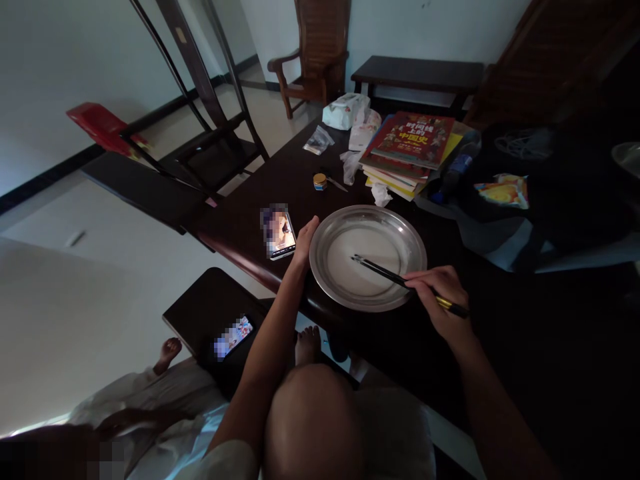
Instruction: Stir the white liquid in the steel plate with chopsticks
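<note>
right hand (pixel 440 297) with fingers closed around black chopsticks (pixel 384 271), tips in steel dish (pixel 367 301) — apparently stirring; left hand (pixel 305 243) at rim, finger grip unclear — calls for steadiness.

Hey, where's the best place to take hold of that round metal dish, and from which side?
I'd take the metal dish by its left rim, coming from the left and pinching from above and below: it's wide and shallow, so the flared rim looks easiest to hold. Your left grip is at that side, while the right grip holds the chopsticks.
</note>
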